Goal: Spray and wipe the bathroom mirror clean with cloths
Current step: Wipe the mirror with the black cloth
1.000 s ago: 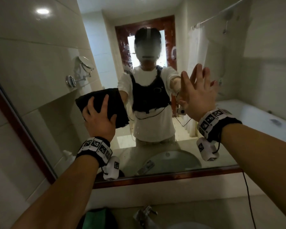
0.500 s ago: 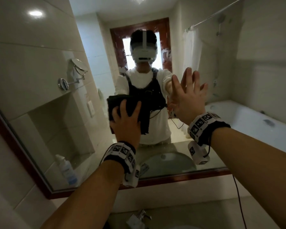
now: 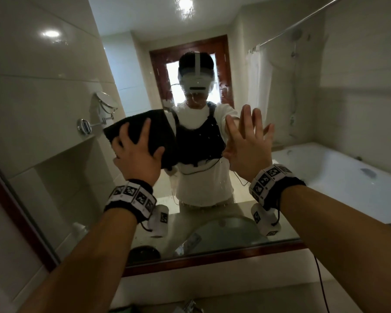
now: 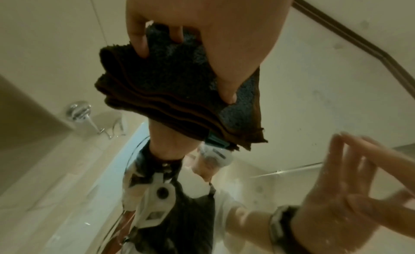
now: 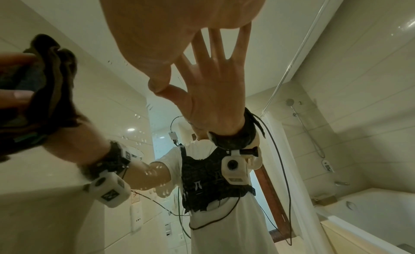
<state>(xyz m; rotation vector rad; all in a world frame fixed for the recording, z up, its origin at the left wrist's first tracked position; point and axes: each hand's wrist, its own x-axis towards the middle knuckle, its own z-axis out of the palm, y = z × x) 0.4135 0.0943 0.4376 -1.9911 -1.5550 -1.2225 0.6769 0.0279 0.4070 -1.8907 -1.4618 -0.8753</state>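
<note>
A wood-framed bathroom mirror (image 3: 325, 105) fills the head view, with water droplets on the glass near its middle. My left hand (image 3: 136, 154) presses a folded dark cloth (image 3: 160, 127) flat against the glass, left of centre, with its fingers spread over the cloth. In the left wrist view the fingertips (image 4: 141, 45) sink into the cloth (image 4: 179, 91). My right hand (image 3: 248, 143) holds nothing and lies flat on the mirror to the right of the cloth, fingers straight and spread. The right wrist view shows that palm (image 5: 179, 27) meeting its reflection.
The mirror's brown lower frame (image 3: 212, 258) runs above a pale counter ledge. A chrome tap (image 3: 190, 306) and something green (image 3: 131, 309) sit at the bottom edge. A black cable (image 3: 321, 281) hangs from my right arm. A bathtub, a shower curtain and a round wall mirror show only as reflections.
My left hand slid the cloth right across the glass to the centre, then back left and slightly up. My right hand stayed flat on the mirror.
</note>
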